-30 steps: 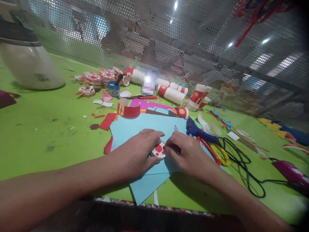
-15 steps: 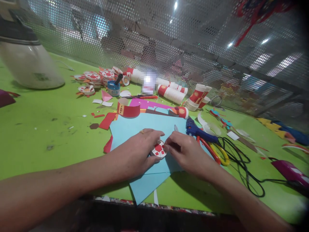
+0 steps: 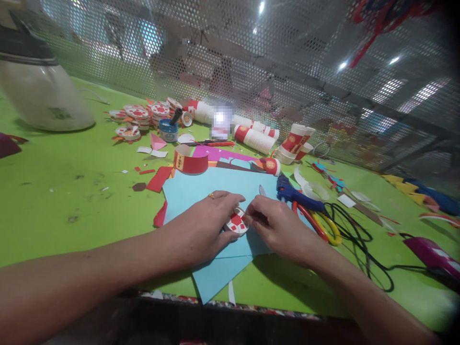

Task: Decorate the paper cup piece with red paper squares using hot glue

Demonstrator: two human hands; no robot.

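A small round white disc with red patches [image 3: 237, 222] rests over light blue paper [image 3: 201, 189]. My left hand [image 3: 212, 223] curves around its left side, thumb below and fingers above, gripping it. At the disc's right edge is my right hand [image 3: 271, 220], its thumb and fingertips pinched together; whatever they hold is too small to make out. Just behind my right hand lies a small pale pointed piece [image 3: 262, 190]. A blue glue gun [image 3: 296, 195] and scissors with red and yellow handles [image 3: 319, 225] lie to the right.
Behind the paper stand a red paper ring [image 3: 190, 162], a blue jar [image 3: 168, 131], stacked paper cups [image 3: 254, 140] and a pile of similar discs [image 3: 138, 115]. A black cable [image 3: 362, 244] loops at the right. A white kettle-like container [image 3: 50, 98] stands at the far left.
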